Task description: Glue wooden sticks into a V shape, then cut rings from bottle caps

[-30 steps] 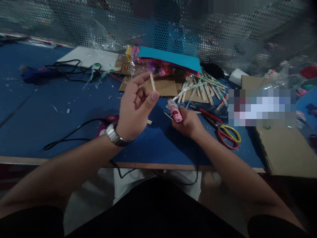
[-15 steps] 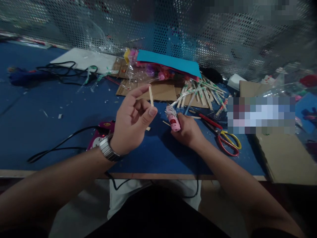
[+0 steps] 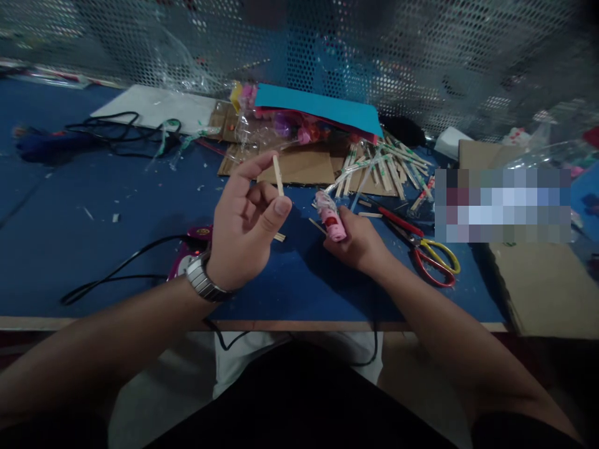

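Head view, 12 o'clock being the far edge of the counter (image 3: pixel 150 199). The left hand (image 3: pixel 246 231) is raised, palm partly turned toward the wearer. Its thumb and index finger are clamped on a short wooden stick (image 3: pixel 278 176). The stick spans the gap between the 2 fingertips: its lower end meets the thumb, its upper end meets the index finger and leans slightly toward 11 o'clock. The remaining fingers of this hand are bent, behind the stick. A metal-banded wristwatch (image 3: pixel 203 280) encircles the wrist.

The right hand (image 3: pixel 358 240) lies at about 3 o'clock from the left, its fingers closed on a pink roll (image 3: pixel 333 223) with a red patch. The roll projects past the thumb at 10 o'clock from the hand, its axis running from 11 to 5 o'clock, its far end covered in crinkled clear film. Roll and stick are apart, the roll at 4 o'clock from the stick.

Red-and-yellow-handled scissors (image 3: pixel 414 239) rest at 3 o'clock from the right hand. A heap of wooden sticks (image 3: pixel 390 171) lies at 2 o'clock from the roll. Short stick pieces (image 3: pixel 279 237) sit just beside the left hand at 3 o'clock; a purple device (image 3: pixel 199 234), partly hidden by that wrist, is at 9 o'clock. A blue card (image 3: pixel 318 109) lies at 1 o'clock from the held stick.
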The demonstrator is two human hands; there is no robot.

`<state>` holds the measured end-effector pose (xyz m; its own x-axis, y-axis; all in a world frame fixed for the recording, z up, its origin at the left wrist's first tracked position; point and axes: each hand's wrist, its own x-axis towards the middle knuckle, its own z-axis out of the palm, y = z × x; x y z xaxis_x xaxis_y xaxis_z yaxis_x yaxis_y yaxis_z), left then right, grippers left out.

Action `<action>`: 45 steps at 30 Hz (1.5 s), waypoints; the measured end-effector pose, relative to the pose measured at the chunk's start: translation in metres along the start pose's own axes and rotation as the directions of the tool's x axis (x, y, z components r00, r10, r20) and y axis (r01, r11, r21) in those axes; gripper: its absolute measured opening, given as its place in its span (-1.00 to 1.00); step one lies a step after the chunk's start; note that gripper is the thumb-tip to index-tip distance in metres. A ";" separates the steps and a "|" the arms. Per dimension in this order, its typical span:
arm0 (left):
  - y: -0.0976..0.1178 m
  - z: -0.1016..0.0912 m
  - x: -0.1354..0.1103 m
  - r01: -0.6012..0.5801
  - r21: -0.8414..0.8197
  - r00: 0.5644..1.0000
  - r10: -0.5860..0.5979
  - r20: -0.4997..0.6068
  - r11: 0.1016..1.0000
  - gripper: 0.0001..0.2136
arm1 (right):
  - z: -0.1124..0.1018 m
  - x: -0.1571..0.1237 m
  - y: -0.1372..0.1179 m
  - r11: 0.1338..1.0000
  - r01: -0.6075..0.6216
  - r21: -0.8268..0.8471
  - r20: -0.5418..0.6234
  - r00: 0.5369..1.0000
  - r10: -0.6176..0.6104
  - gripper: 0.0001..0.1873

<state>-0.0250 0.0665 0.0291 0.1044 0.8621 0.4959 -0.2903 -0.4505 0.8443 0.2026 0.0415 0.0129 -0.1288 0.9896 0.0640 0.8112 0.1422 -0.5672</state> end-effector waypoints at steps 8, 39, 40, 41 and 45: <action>0.010 0.011 -0.018 0.231 -0.077 0.946 -0.206 0.252 0.970 -0.48 | -0.005 -0.010 -0.010 0.900 -0.033 0.434 -0.024 0.999 0.048 -0.86; 0.011 0.019 -0.024 0.419 -0.407 0.897 -0.298 0.327 0.812 -0.53 | -0.004 -0.023 -0.029 0.635 0.021 0.772 -0.013 1.000 -0.018 -0.20; 0.011 0.019 -0.025 0.424 -0.411 0.893 -0.297 0.337 0.807 -0.52 | -0.004 -0.023 -0.029 0.635 0.011 0.773 -0.005 1.000 -0.011 -0.23; 0.012 0.019 -0.025 0.425 -0.416 0.892 -0.294 0.343 0.804 -0.52 | -0.003 -0.024 -0.028 0.637 0.004 0.771 0.003 1.000 -0.010 -0.25; 0.012 0.019 -0.025 0.422 -0.432 0.898 -0.303 0.319 0.797 -0.51 | -0.001 -0.025 -0.022 0.640 0.018 0.768 0.007 0.999 -0.038 -0.17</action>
<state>-0.0133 0.0353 0.0301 0.4849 0.8368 0.2543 -0.5981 0.1052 0.7945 0.1888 0.0140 0.0243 -0.1636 0.9833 0.0793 0.0782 0.0930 -0.9926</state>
